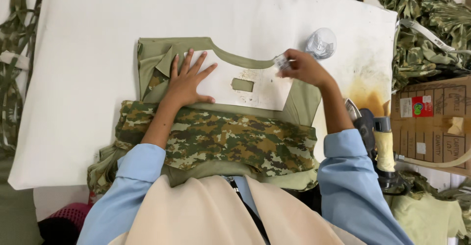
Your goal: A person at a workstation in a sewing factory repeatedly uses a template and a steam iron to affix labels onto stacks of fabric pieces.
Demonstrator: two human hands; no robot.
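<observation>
Our left hand [186, 83] lies flat, fingers spread, on the white card [245, 80] over the olive garment [157, 63] at desk [73, 78] centre; our right hand [301, 68], at 2 o'clock, pinches a small clear clip [281, 62].

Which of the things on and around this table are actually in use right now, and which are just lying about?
In use:
left hand, flat on the white template
right hand, pinching a small clear clip at the template's edge
olive garment under the template
camouflage fabric

Lying about:
clear tub of clips
iron
cardboard box
camouflage pile
</observation>
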